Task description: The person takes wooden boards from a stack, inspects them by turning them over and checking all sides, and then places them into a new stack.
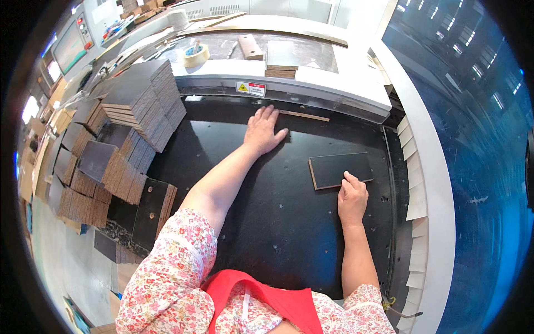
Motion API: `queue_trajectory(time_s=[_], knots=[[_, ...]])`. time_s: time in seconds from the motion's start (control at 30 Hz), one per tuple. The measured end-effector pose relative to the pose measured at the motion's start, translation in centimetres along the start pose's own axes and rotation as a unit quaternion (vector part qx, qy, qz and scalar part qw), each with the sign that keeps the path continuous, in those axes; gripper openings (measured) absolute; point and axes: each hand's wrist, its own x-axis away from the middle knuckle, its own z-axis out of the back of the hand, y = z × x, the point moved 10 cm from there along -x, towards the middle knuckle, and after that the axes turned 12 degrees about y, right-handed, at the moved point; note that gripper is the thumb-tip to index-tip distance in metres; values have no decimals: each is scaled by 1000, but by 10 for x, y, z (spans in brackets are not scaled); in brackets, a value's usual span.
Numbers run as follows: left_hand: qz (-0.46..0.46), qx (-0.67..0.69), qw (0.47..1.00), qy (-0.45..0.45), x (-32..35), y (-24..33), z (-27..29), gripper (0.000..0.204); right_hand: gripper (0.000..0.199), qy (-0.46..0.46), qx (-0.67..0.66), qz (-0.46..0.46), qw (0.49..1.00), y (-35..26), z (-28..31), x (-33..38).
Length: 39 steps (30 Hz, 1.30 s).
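My left hand lies stretched out at the far side of a black work table, fingers extended and thumb spread to the right. Beside its fingertips, along the far edge, runs a thin brown strip; whether this is a loose strip or the edge of a dark panel I cannot tell. What lies under the palm is hidden. My right hand is closed on the near edge of a small dark rectangular board with a brown cut edge. The board appears slightly tilted, over the right half of the table.
Stacks of dark-faced boards stand on the left, with a holed dark block nearer me. Behind the table, a pale machine beam carries a tape roll and wood pieces. A white guard with flaps borders the right.
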Motion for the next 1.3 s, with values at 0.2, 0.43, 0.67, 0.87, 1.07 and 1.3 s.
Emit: queue_trajectory(time_s=[0.2,0.43,0.67,0.87,1.07,1.3], knots=[[-13,-39,998,-48,-4,-4,-13,71,15,6,-10,-15,1000,2,3,-2],[-71,-68,995,10,40,10,32,61,16,21,-20,-21,999,7,2,-4],[-106,-32,994,17,111,21,101,49,14,10,-25,-17,999,8,-3,-3],[-45,8,999,26,168,14,144,47,15,-3,-18,-26,999,16,-9,3],[0,2,995,102,181,-1,169,40,16,8,-26,-16,999,16,-8,3],[23,0,989,149,180,-14,165,25,15,11,-24,-9,1000,16,-11,3]])
